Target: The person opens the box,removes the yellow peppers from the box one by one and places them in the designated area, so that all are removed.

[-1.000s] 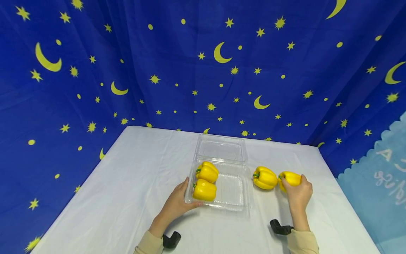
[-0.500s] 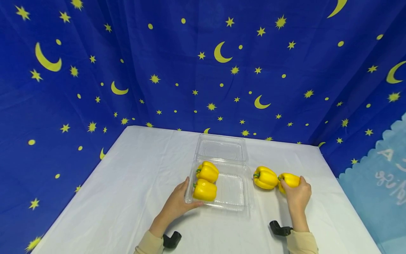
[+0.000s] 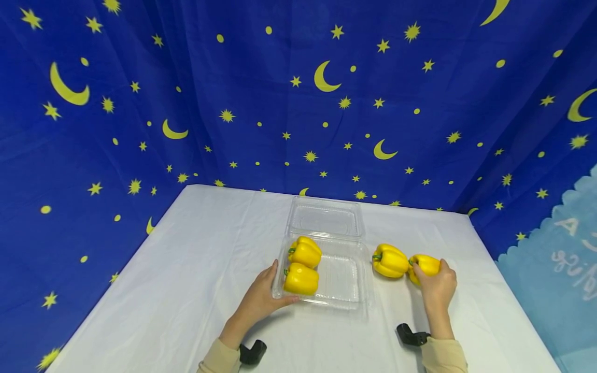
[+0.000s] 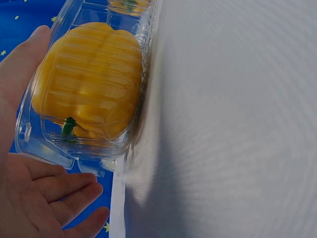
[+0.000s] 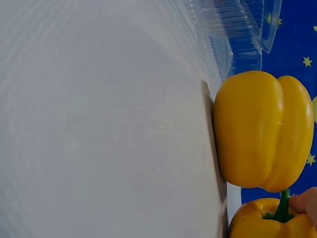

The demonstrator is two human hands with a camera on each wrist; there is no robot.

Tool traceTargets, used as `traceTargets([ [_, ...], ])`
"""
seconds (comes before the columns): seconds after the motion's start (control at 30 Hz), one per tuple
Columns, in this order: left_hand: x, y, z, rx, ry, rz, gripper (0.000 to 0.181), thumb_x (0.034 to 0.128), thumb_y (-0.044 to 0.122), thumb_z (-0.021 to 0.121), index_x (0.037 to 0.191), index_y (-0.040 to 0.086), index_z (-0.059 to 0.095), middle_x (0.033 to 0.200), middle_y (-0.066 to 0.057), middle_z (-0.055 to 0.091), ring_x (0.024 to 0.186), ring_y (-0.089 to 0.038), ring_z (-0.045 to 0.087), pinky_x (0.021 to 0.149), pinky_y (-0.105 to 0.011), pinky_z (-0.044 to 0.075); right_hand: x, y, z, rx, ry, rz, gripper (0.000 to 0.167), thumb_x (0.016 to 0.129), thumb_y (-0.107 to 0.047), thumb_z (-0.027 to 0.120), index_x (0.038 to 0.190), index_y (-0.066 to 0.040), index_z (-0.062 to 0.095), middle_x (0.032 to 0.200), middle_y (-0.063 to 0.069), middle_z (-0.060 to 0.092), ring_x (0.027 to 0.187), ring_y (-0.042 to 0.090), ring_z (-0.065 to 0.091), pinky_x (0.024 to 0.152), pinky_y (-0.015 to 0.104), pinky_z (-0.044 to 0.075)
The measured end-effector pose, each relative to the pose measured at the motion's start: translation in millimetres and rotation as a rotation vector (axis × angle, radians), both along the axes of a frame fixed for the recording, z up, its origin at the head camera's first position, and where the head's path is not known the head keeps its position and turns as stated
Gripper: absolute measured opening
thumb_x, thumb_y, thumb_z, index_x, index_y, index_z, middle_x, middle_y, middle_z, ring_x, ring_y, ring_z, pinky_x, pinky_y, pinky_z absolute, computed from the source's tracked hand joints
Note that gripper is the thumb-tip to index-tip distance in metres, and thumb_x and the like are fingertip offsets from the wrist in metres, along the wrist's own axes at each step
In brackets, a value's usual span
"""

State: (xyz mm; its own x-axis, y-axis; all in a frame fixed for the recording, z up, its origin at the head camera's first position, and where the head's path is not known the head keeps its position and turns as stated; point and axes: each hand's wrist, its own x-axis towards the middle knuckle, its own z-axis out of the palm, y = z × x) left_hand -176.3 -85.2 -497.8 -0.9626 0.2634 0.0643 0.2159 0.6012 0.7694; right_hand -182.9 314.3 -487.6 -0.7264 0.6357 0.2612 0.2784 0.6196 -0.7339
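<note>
A clear plastic clamshell container (image 3: 339,277) lies unfolded on the table, holding two yellow bell peppers (image 3: 301,280) along its left side. My left hand (image 3: 261,298) rests at the container's near left corner, thumb along the front side and fingers at the left side. Seen from the left wrist, those fingers are extended beside the clear wall. To the right, my right hand (image 3: 439,287) grips a yellow bell pepper (image 3: 423,267) on the table, with the thumb near its green stem. Another yellow bell pepper (image 3: 389,261) sits just left of it. The right fingers' far side is hidden.
The container's lid (image 3: 325,218) lies folded back, away from me. A white cloth (image 3: 224,233) covers the table. Behind it hangs a blue curtain (image 3: 261,77) with moons and stars. Black wrist mounts (image 3: 253,353) stick out from both wrists.
My right hand has shifted slightly left with its bell pepper, bringing it closer to the neighbouring one. My left hand and the container have stayed put.
</note>
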Motion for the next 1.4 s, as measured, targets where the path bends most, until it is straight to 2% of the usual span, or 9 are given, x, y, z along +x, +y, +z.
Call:
traceTargets([
  [0.33,0.4,-0.3,-0.1,0.005,-0.007,0.000,0.112,0.0693,0.054,0.078,0.148,-0.005,0.024,0.149,-0.025,0.036,0.137,-0.041,0.037,0.113,-0.054,0.034,0.6,2,-5.6,0.012,-0.002,0.025,0.067,0.082,-0.013,0.072,0.131,0.019,0.039,0.124,0.043,0.046,0.115,0.054,0.044,0.103,0.063,0.037],
  [0.57,0.1,0.2,-3.4,0.024,-0.008,-0.008,0.112,0.0700,0.056,0.077,0.148,-0.004,0.023,0.150,-0.024,0.035,0.137,-0.041,0.036,0.113,-0.055,0.033,1.1,3,0.8,-0.003,-0.114,0.076,0.079,0.085,-0.018,0.070,0.138,0.021,0.026,0.133,0.044,0.035,0.124,0.055,0.035,0.109,0.062,0.030],
  [0.67,0.2,0.4,-4.8,0.030,-0.007,-0.012,0.113,0.0700,0.055,0.077,0.148,-0.004,0.023,0.150,-0.024,0.035,0.137,-0.041,0.036,0.113,-0.055,0.033,3.3,1,5.4,0.005,-0.130,0.077,0.081,0.084,-0.019,0.070,0.137,0.023,0.025,0.133,0.045,0.034,0.125,0.056,0.033,0.111,0.061,0.028],
  [0.8,0.3,0.4,-5.1,0.036,-0.010,-0.013,0.113,0.0701,0.055,0.077,0.148,-0.004,0.022,0.150,-0.024,0.034,0.138,-0.041,0.036,0.113,-0.055,0.033,7.7,-10,14.1,0.015,-0.090,0.064,0.076,0.086,-0.017,0.069,0.133,0.025,0.029,0.132,0.045,0.036,0.124,0.057,0.035,0.110,0.062,0.029],
  [1.0,-0.2,-0.6,-4.1,0.032,-0.014,-0.007,0.113,0.0702,0.056,0.077,0.149,-0.004,0.022,0.151,-0.024,0.033,0.138,-0.041,0.035,0.113,-0.055,0.032,12.5,-33,32.9,-0.027,-0.019,0.063,0.065,0.089,-0.015,0.063,0.133,0.023,0.034,0.132,0.044,0.040,0.125,0.057,0.037,0.109,0.062,0.031],
  [1.23,-0.1,-1.3,-3.8,0.047,-0.019,-0.010,0.112,0.0703,0.054,0.078,0.149,-0.004,0.022,0.151,-0.024,0.034,0.138,-0.040,0.035,0.113,-0.055,0.032,16.8,-63,47.8,-0.038,-0.024,0.130,0.066,0.089,-0.017,0.065,0.135,0.019,0.036,0.136,0.041,0.040,0.129,0.053,0.036,0.111,0.060,0.031],
  [1.4,0.3,-0.4,-3.8,0.060,-0.019,-0.016,0.112,0.0702,0.053,0.078,0.149,-0.004,0.022,0.151,-0.023,0.034,0.138,-0.040,0.035,0.113,-0.054,0.033,18.6,-81,52.4,-0.011,-0.020,0.170,0.065,0.088,-0.017,0.067,0.134,0.019,0.038,0.135,0.040,0.042,0.127,0.052,0.039,0.109,0.060,0.033],
])
